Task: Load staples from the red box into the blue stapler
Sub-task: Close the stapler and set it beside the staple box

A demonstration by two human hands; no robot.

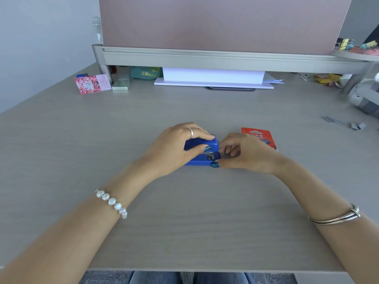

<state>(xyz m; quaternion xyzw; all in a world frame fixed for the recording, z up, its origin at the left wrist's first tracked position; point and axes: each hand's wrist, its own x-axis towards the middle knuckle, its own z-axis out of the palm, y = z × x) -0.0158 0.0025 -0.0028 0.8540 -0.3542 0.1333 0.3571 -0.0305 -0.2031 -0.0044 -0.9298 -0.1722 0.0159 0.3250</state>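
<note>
At the far left corner of the desk (82, 128) lies a pink printed card (92, 83), and just beside it, to its right, a small silvery block (121, 85). Further right along the far edge, a green packet (146, 73) sits under the grey shelf rail (205, 58), next to a white stack of paper (213, 78).

In the middle of the desk, the left hand (176, 146) is curled over the blue stapler (202, 151). Its fingers lie on the top arm and the thumb presses the near side, so this hand has a closed hold on the stapler. The forearm carries a pearl bracelet (112, 202). The stapler stands on the desk surface, its front end pointing to the right, with a small metal part visible between the top arm and the base.

The right hand (246, 152) is touching the stapler's front end. The thumb lies at the base and the other fingers are bent inward near the mouth; whether it pinches staples I cannot tell. A metal bangle (336, 219) is on this forearm.

Just behind the right hand lies the red box (259, 136), flat on the desk. Toward the right edge, loose grey staple strips (333, 120) lie well apart from the box.
</note>
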